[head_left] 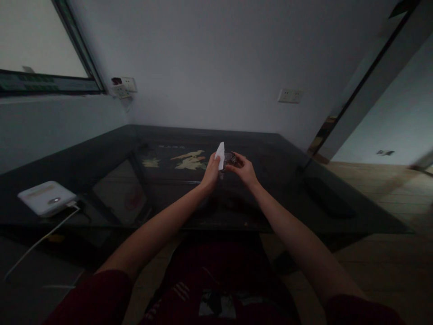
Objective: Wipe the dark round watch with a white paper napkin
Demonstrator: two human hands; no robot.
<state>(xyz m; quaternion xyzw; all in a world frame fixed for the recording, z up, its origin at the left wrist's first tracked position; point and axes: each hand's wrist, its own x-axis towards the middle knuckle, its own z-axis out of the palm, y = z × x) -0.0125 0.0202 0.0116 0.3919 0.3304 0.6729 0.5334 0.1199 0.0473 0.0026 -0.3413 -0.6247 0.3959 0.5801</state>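
In the head view, both my hands meet above the middle of a dark glossy table (284, 158). My left hand (211, 172) is closed on a folded piece of white paper or tissue (220, 152), its thumb pressed against the near face. Beside the white piece is a dark, round wristwatch (230, 158) with a metallic look, though dim light blurs its details. The fingers of my right hand (246, 171) pinch the watch from the right. The white piece touches or sits very close to the watch; I cannot tell which.
At the table's left stands a white box-shaped device (47, 197) with a white cable (40, 241) hanging over the edge. A dark oblong object (328, 197) lies on the right. Wall sockets (290, 95) are behind the table.
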